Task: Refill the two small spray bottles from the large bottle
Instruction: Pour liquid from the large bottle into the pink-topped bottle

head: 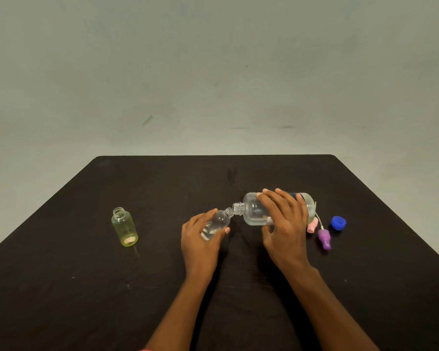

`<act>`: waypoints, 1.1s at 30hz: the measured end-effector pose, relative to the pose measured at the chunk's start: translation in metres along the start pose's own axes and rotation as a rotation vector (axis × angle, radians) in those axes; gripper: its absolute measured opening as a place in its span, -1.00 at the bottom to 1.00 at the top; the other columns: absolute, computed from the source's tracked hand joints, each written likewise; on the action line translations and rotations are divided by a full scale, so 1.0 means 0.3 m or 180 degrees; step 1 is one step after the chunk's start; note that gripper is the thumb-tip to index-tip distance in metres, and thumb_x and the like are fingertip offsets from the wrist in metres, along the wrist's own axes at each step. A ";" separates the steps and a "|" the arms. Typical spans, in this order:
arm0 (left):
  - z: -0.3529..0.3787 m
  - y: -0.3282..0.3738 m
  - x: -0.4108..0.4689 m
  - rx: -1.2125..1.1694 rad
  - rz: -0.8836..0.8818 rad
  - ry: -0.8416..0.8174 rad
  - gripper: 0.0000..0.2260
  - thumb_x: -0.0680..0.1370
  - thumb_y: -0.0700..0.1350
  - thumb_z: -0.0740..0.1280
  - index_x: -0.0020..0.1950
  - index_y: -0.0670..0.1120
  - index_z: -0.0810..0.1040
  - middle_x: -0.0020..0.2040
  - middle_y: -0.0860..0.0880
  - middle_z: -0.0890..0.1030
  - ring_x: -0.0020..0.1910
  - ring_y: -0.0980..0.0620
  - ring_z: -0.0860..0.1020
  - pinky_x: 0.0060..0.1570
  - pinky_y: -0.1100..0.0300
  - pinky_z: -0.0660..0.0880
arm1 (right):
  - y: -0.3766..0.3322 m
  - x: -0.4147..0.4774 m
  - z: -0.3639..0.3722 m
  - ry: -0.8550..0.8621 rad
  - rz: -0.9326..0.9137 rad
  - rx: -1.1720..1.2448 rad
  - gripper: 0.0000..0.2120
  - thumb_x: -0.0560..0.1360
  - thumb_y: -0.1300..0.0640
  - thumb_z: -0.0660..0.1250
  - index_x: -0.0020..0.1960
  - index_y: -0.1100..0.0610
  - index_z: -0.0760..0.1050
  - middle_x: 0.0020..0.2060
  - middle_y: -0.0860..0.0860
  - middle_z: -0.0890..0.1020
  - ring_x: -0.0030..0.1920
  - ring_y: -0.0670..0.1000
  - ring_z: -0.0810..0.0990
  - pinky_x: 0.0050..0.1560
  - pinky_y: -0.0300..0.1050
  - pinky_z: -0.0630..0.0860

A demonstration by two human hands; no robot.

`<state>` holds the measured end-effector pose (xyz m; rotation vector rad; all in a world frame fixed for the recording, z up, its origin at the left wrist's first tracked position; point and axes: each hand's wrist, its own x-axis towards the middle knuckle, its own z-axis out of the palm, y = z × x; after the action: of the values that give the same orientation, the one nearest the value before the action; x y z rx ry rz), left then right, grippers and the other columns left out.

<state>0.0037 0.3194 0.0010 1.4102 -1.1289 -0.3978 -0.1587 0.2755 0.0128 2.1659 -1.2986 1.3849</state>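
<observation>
Two mouths meeting, well inside black tabletop [86,287] edges.
Large clear plastic bottle [251,211] near-horizontal, neck leftward, right hand [284,224] curled round it; small clear spray bottle [221,219] tilted rightward, gripped by left hand [200,241].

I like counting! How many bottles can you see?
3. The yellow-green bottle stands alone at left; the left hand holds the small clear bottle; the right hand tips the large bottle toward it.

clear glossy plastic large bottle [254,211] and small bottles [125,228], matt black table [61,287], glossy blue cap [338,222]
</observation>
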 end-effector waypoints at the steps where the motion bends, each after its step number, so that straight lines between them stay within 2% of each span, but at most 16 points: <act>1: 0.000 0.001 0.000 0.0001 -0.0002 0.0003 -0.60 0.33 -0.18 0.54 0.13 0.06 0.62 0.03 0.16 0.58 0.09 0.27 0.43 0.00 0.57 0.30 | 0.000 0.000 0.000 0.0007 0.0000 0.0001 -0.19 0.13 0.54 0.41 0.30 0.06 0.40 0.25 0.03 0.56 0.34 0.08 0.41 0.50 0.07 0.05; 16: 0.002 0.000 0.002 0.0030 -0.0011 0.0015 -0.59 0.33 -0.18 0.55 0.13 0.06 0.62 0.03 0.17 0.58 0.09 0.36 0.39 -0.03 0.60 0.28 | -0.001 0.003 0.000 0.0010 0.0002 0.0003 -0.17 0.12 0.55 0.42 0.30 0.05 0.38 0.24 0.04 0.56 0.34 0.07 0.40 0.50 0.05 0.05; 24: 0.003 0.002 0.004 0.0028 0.0008 0.0033 -0.60 0.32 -0.18 0.55 0.12 0.06 0.62 0.02 0.18 0.58 0.09 0.29 0.42 -0.02 0.59 0.28 | -0.001 0.003 0.002 0.0046 0.0000 -0.0022 -0.19 0.13 0.55 0.41 0.29 0.06 0.39 0.23 0.05 0.57 0.32 0.07 0.42 0.49 0.07 0.06; 33: 0.002 0.000 0.003 0.0045 0.0000 0.0028 -0.60 0.33 -0.18 0.55 0.13 0.06 0.62 0.03 0.17 0.58 0.09 0.32 0.41 -0.01 0.58 0.29 | -0.001 0.004 0.002 0.0015 -0.0011 -0.0035 -0.19 0.12 0.54 0.40 0.29 0.07 0.40 0.24 0.04 0.56 0.33 0.08 0.42 0.49 0.08 0.07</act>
<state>0.0038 0.3183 0.0012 1.4228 -1.1267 -0.3840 -0.1580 0.2747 0.0135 2.1552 -1.2971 1.3775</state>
